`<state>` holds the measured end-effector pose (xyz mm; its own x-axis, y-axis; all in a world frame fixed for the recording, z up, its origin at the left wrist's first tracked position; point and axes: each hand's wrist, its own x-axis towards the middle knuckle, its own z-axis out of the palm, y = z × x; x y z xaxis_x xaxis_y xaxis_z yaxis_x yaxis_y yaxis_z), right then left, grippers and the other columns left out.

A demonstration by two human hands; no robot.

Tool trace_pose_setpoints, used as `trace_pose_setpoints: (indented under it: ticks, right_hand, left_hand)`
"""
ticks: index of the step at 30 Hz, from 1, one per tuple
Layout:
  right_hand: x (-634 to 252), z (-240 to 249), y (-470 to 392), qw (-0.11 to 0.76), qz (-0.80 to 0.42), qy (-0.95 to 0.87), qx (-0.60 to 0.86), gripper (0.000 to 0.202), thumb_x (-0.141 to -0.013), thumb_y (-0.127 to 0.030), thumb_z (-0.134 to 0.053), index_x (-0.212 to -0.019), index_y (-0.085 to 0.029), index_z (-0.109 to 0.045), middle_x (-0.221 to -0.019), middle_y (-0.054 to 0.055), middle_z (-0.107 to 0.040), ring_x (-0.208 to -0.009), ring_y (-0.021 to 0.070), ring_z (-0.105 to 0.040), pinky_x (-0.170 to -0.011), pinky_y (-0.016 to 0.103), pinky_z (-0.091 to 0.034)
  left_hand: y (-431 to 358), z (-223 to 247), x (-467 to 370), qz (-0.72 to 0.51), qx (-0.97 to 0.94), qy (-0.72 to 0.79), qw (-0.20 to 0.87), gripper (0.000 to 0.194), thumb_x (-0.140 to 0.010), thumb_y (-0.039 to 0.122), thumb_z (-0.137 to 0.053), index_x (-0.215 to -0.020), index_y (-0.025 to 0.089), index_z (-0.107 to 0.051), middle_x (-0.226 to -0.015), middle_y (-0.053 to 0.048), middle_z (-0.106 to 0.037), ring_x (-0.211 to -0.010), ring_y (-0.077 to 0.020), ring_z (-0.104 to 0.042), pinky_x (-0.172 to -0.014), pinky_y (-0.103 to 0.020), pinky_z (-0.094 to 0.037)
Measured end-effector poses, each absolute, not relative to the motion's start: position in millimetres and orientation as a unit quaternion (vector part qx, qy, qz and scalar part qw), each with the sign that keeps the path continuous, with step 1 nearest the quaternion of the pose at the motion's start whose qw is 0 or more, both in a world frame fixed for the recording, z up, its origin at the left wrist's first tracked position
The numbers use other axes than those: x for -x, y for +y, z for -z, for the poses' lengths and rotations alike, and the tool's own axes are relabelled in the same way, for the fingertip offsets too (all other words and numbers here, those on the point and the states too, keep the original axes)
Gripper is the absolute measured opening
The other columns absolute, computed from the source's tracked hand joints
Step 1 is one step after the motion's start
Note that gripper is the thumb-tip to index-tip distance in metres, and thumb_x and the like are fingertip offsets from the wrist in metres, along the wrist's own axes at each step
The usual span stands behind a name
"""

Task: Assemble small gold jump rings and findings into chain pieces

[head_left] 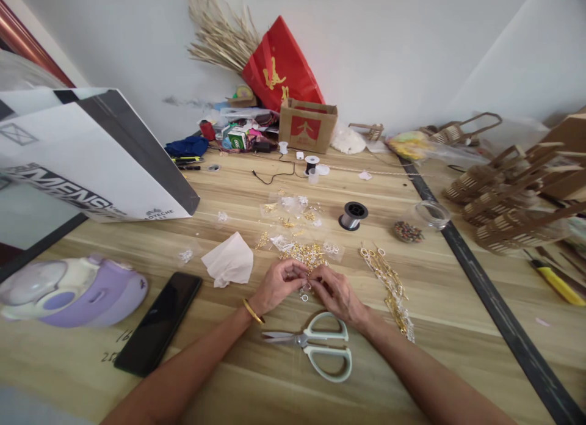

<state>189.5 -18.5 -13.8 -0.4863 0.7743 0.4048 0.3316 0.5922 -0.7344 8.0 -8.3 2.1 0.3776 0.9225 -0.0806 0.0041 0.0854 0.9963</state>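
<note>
My left hand [280,284] and my right hand [337,292] meet at the middle of the table, fingertips pinched together. Between them is some small piece of jewelry, too small to make out; a little ring [304,297] shows just below the fingertips. Right behind the hands lies a pile of gold and silver beads and findings [307,254]. Scissors with pale green handles [327,352] rest in front of my hands, blades pointing left. Gold and silver chains [388,284] with rings at their ends lie to the right of my right hand.
A wire spool [353,215], a bag of coloured beads [409,231] and a clear jar [431,215] stand farther back. On the left are a tissue [229,260], a black phone [159,323], a purple-and-white device [82,290] and a large box [91,156]. Woven baskets [508,199] crowd the right.
</note>
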Motion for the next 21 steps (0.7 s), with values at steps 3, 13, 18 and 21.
trace_pose_setpoints:
  ticks: [3, 13, 18, 21]
  right_hand:
    - [-189.3, 13.0, -19.1, 0.384, -0.293, -0.8, 0.356, 0.011, -0.093, -0.022, -0.043, -0.088, -0.019, -0.052, -0.075, 0.003, -0.057, -0.064, 0.013, -0.053, -0.058, 0.024, -0.042]
    - [-189.6, 15.3, -18.0, 0.418, -0.284, -0.771, 0.387, 0.01, -0.091, -0.023, -0.045, -0.086, -0.019, -0.053, -0.074, 0.003, -0.058, -0.062, 0.0128, -0.052, -0.055, 0.024, -0.042]
    - [-189.9, 16.0, -16.3, 0.431, -0.286, -0.756, 0.401, 0.01, -0.09, -0.023, -0.046, -0.086, -0.019, -0.054, -0.073, 0.002, -0.058, -0.06, 0.0122, -0.052, -0.054, 0.023, -0.042]
    - [-189.8, 15.8, -16.1, 0.433, -0.297, -0.747, 0.409, 0.01, -0.09, -0.023, -0.046, -0.085, -0.019, -0.053, -0.072, 0.002, -0.058, -0.058, 0.0117, -0.052, -0.052, 0.022, -0.042]
  left_hand:
    - [-8.5, -1.4, -7.5, -0.375, -0.566, 0.408, 0.61, 0.023, -0.071, 0.02, -0.068, -0.091, 0.011, -0.06, -0.074, -0.003, -0.064, -0.069, -0.0126, -0.061, -0.068, -0.025, -0.048]
    - [-6.7, 2.9, -4.5, -0.361, -0.599, 0.418, 0.581, 0.02, -0.077, 0.025, -0.063, -0.091, 0.011, -0.061, -0.077, -0.004, -0.064, -0.069, -0.0126, -0.058, -0.062, -0.024, -0.049]
    - [-6.0, 1.2, -2.4, -0.348, -0.642, 0.447, 0.517, 0.016, -0.078, 0.023, -0.06, -0.089, 0.011, -0.063, -0.078, -0.004, -0.065, -0.07, -0.0125, -0.057, -0.064, -0.023, -0.047]
    - [-6.8, 0.0, -2.0, -0.343, -0.661, 0.45, 0.493, 0.015, -0.078, 0.022, -0.059, -0.089, 0.011, -0.064, -0.082, -0.006, -0.066, -0.073, -0.0136, -0.059, -0.068, -0.025, -0.048]
